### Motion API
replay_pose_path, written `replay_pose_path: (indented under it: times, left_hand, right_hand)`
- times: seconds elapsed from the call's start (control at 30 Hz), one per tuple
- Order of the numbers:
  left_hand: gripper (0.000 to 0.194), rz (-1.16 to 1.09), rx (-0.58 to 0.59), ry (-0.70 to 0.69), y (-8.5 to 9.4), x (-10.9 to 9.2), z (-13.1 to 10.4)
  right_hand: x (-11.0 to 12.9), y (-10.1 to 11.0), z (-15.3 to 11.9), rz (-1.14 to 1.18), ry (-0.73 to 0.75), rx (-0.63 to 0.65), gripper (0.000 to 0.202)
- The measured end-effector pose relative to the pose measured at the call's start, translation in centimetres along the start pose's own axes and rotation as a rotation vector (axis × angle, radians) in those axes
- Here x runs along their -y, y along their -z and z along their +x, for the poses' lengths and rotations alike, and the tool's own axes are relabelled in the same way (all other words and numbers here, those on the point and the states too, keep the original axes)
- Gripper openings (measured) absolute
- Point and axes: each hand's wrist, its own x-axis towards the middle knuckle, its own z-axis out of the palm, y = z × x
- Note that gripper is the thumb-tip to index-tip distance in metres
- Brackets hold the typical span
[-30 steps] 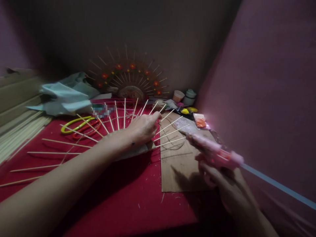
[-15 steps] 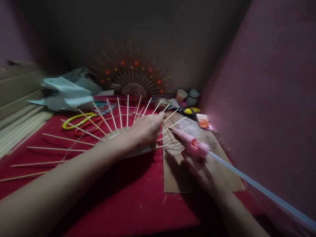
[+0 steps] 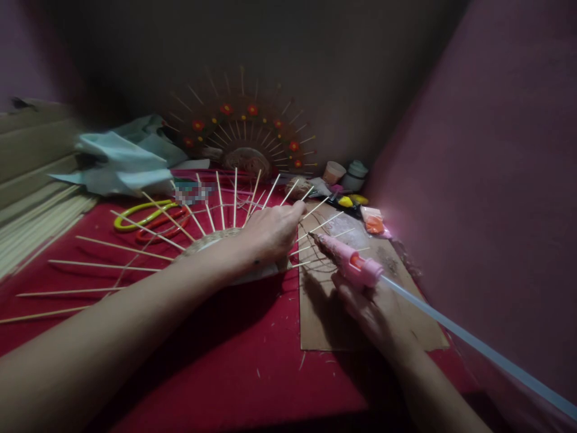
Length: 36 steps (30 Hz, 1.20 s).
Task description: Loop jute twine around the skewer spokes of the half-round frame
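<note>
Pale sticks (image 3: 49,228) lie bundled at the far left of the red desk (image 3: 243,391), then a light-blue sheet (image 3: 121,162), then yellow handles (image 3: 130,225). Mid-desk, thin rods (image 3: 235,195) spread like rays from a woven half-round piece (image 3: 214,239). From my remote seat I see my left hand (image 3: 276,233) lying across it, fingers bent together among the right-hand rods; whether they pinch one, I cannot tell. My right hand (image 3: 367,307) grips a pink glue gun (image 3: 349,258) above the cardboard (image 3: 424,328), a long glue stick (image 3: 451,328) trailing rightward. A second ago the gun was farther right; now its nozzle points in beside those rods, near my left hand, which I judge puts glue within reach of them.
</note>
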Motion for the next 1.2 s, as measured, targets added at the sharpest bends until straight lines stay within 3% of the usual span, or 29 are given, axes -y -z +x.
replay_pose_path:
  times: [0.13, 0.4, 0.8, 1.2]
  left_hand:
    - [0.036, 0.009, 0.016, 0.010, 0.0, 0.0, 0.0]
    - [0.036, 0.006, 0.010, -0.004, -0.1, 0.0, 0.0]
    - [0.034, 0.031, 0.009, 0.007, -0.2, 0.0, 0.1]
    - [0.034, 0.025, 0.012, 0.004, 0.1, -0.1, 0.0]
  right_hand:
    - [0.5, 0.1, 0.0, 0.074, -0.088, 0.000, 0.049]
    - [0.7, 0.5, -0.1, -0.030, -0.116, 0.016, 0.048]
    - [-1.3, -0.5, 0.3, 0.153, 0.027, -0.004, 0.049]
    - [-1.1, -0.2, -0.4, 0.120, -0.091, -0.029, 0.049]
